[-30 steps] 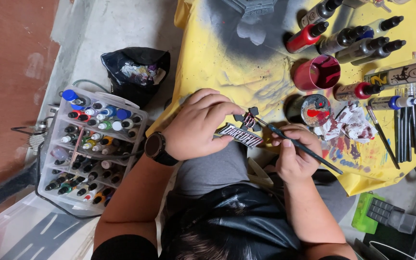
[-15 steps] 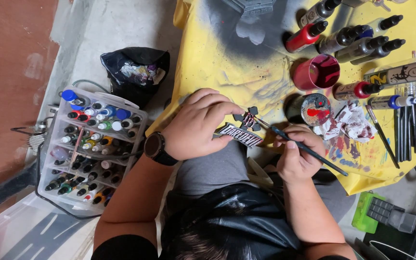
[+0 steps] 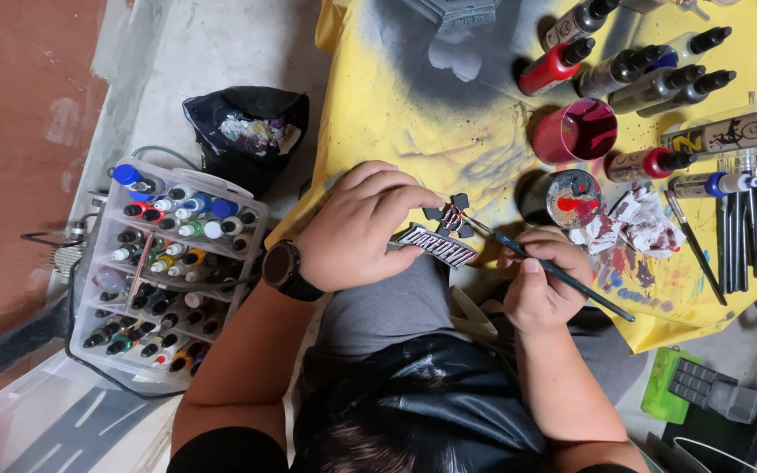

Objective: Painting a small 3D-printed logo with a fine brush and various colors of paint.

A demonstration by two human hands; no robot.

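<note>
My left hand (image 3: 357, 229) is clamped on the small dark plaque (image 3: 437, 244) at the frame's centre, my right hand (image 3: 543, 285) pinches the brush (image 3: 554, 271), and I think a small shake can smear paint over its raised edges.

We see a clear plastic rack of small paint bottles (image 3: 164, 263) on the floor beside a black plastic bag (image 3: 243, 131), with a red cup (image 3: 576, 131) on the paint-stained yellow tablecloth (image 3: 396, 96).
</note>
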